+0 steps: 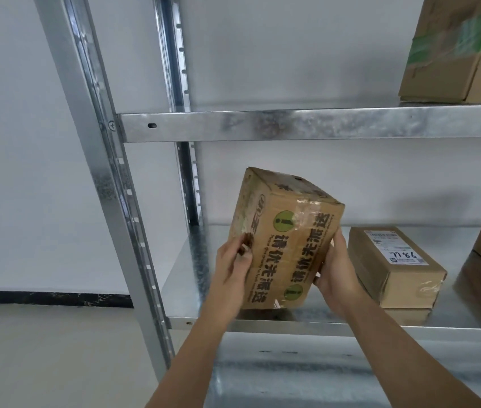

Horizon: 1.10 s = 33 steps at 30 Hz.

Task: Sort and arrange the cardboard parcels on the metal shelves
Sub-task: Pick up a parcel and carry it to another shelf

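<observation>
Cardboard parcel, a tall brown box printed with large black Chinese characters and 2 green round marks, is held tilted over the left end of the middle shelf. Its top leans away and to the left, so its long axis runs from the near lower right up toward the far upper left. Clear tape shines across its upper face, and the cardboard looks scuffed along the left edge.

Both hands carry it from below and from the sides. The left hand grips the lower left edge, fingers curled onto the left face. The right hand clasps the lower right corner, fingers wrapped behind it. So each grip is clamped on the parcel, one at each side of its lower end, and neither hand is clearly the nearer.

The relation that matters, in my judgement, is between the parcel's bottom end and the shelf under it: the lower end sits very close to the metal, though I cannot tell whether it touches. Just to the right lies a flat labelled box, resting on the same shelf, apart from the held parcel but close to the right hand. Standing the parcel upright would likely need that gap kept.

Another parcel with green tape sits on the upper shelf.
</observation>
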{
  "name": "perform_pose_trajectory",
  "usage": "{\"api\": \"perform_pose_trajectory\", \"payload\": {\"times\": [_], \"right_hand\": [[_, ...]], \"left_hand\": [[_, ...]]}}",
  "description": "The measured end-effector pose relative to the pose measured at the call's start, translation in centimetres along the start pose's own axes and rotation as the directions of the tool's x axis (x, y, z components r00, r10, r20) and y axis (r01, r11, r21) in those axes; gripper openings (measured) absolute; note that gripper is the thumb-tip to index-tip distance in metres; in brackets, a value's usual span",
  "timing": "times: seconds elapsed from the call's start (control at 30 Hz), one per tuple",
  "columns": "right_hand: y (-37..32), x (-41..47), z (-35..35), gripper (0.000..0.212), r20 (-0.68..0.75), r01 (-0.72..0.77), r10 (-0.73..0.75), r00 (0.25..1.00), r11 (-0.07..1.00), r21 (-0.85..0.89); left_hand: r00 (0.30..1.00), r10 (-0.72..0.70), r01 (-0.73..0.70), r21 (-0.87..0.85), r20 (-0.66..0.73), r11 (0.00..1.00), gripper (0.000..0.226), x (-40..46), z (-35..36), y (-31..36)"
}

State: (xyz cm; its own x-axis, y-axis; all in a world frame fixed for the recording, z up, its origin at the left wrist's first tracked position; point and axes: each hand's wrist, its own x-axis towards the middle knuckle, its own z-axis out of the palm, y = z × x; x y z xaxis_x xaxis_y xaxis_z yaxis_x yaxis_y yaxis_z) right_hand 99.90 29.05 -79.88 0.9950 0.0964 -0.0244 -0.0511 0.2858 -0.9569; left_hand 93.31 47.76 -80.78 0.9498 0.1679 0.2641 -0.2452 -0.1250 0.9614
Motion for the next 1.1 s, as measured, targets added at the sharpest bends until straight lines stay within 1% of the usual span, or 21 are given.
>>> {"api": "perform_pose_trajectory", "payload": {"times": [0.1, 0.23, 0.3, 0.37, 0.43, 0.5, 0.53, 0.63, 0.7, 0.73, 0.77, 0.83, 0.87, 0.9, 0.93, 0.97, 1.03, 1.07, 1.1], "right_hand": [[0.4, 0.4, -0.5, 0.067, 0.026, -0.012, 0.012, 1.0, 1.0, 0.012], [0.8, 0.6, -0.5, 0.067, 0.062, 0.014, -0.016, 0.998, 0.999, 0.035], [1.1, 0.7, -0.2, 0.063, 0.08, 0.036, -0.038, 0.996, 0.999, 0.016], [1.6, 0.7, 0.0, 0.057, 0.072, 0.048, -0.049, 0.996, 0.999, 0.014], [1.6, 0.7, 0.4, 0.056, 0.035, 0.028, -0.029, 0.999, 0.999, 0.029], [1.4, 1.2, 0.7, 0.054, -0.01, 0.024, -0.024, 1.0, 0.999, 0.038], [1.2, 1.4, 1.0, 0.048, -0.02, 0.042, -0.042, 0.999, 0.999, 0.012], [0.5, 2.4, 1.9, 0.028, 0.003, 0.162, -0.164, 0.986, 0.968, -0.192], [0.1, 3.2, 2.3, 0.025, 0.015, 0.205, -0.21, 0.978, 0.933, -0.295], [-0.1, 3.6, 2.5, 0.029, 0.012, 0.187, -0.193, 0.981, 0.926, -0.33], [-0.4, 4.1, 2.7, 0.043, 0.003, 0.151, -0.16, 0.987, 0.921, -0.358], [-1.0, 4.9, 3.0, 0.088, -0.003, 0.049, -0.055, 0.998, 0.91, -0.412], [-1.3, 5.3, 3.1, 0.106, -0.004, -0.01, 0.009, 1.0, 0.908, -0.418], [-1.7, 5.6, 3.2, 0.115, -0.001, -0.058, 0.064, 0.998, 0.908, -0.415], [-2.1, 5.8, 3.3, 0.117, -0.001, -0.098, 0.107, 0.994, 0.904, -0.416], [-2.5, 5.9, 3.2, 0.114, -0.019, -0.131, 0.137, 0.99, 0.892, -0.433], [-3.4, 5.9, 3.2, 0.104, -0.056, -0.166, 0.159, 0.986, 0.864, -0.475], [-3.8, 5.9, 3.1, 0.099, -0.062, -0.18, 0.172, 0.983, 0.854, -0.489], [-4.2, 5.7, 3.1, 0.093, -0.066, -0.196, 0.189, 0.98, 0.837, -0.51]], "left_hand": [[0.997, 0.077, -0.076, 0.059, -0.019, 0.995, 0.031, -0.1, 0.0, -0.8], [0.992, 0.125, -0.128, 0.177, 0.029, 0.976, 0.041, -0.5, 0.5, -1.2], [0.986, 0.16, -0.166, 0.21, 0.046, 0.963, 0.056, -0.7, 0.6, -0.7], [0.988, 0.146, -0.154, 0.186, 0.053, 0.97, 0.077, -0.6, 0.4, -0.3], [0.996, 0.081, -0.083, 0.112, 0.026, 0.99, 0.086, -0.1, -0.2, 0.0], [1.0, 0.019, -0.019, 0.0, -0.018, 1.0, 0.08, 0.4, -0.9, 0.3], [0.999, -0.003, -0.001, -0.087, -0.046, 0.996, 0.075, 0.9, -1.2, 0.3], [0.988, -0.103, 0.056, -0.355, -0.114, 0.933, 0.058, 2.3, -1.9, -0.5], [0.977, -0.171, 0.091, -0.483, -0.126, 0.871, 0.051, 3.1, -2.1, -1.5], [0.972, -0.204, 0.11, -0.536, -0.12, 0.837, 0.049, 3.4, -2.0, -2.1], [0.965, -0.238, 0.132, -0.581, -0.11, 0.803, 0.049, 3.8, -2.0, -2.7], [0.952, -0.289, 0.162, -0.641, -0.097, 0.75, 0.051, 4.5, -2.1, -3.3], [0.947, -0.31, 0.181, -0.66, -0.082, 0.729, 0.052, 4.9, -2.1, -3.5], [0.943, -0.327, 0.205, -0.675, -0.057, 0.709, 0.053, 5.2, -2.0, -3.3], [0.938, -0.345, 0.234, -0.683, -0.028, 0.692, 0.054, 5.4, -2.0, -3.0], [0.932, -0.364, 0.262, -0.692, 0.0, 0.673, 0.055, 5.5, -2.1, -2.5], [0.902, -0.432, 0.326, -0.676, 0.013, 0.66, 0.054, 5.7, -2.6, -1.3], [0.884, -0.467, 0.367, -0.631, 0.008, 0.683, 0.054, 5.8, -3.1, -0.5], [0.87, -0.493, 0.418, -0.549, 0.013, 0.723, 0.054, 5.8, -3.5, 0.5]]}}
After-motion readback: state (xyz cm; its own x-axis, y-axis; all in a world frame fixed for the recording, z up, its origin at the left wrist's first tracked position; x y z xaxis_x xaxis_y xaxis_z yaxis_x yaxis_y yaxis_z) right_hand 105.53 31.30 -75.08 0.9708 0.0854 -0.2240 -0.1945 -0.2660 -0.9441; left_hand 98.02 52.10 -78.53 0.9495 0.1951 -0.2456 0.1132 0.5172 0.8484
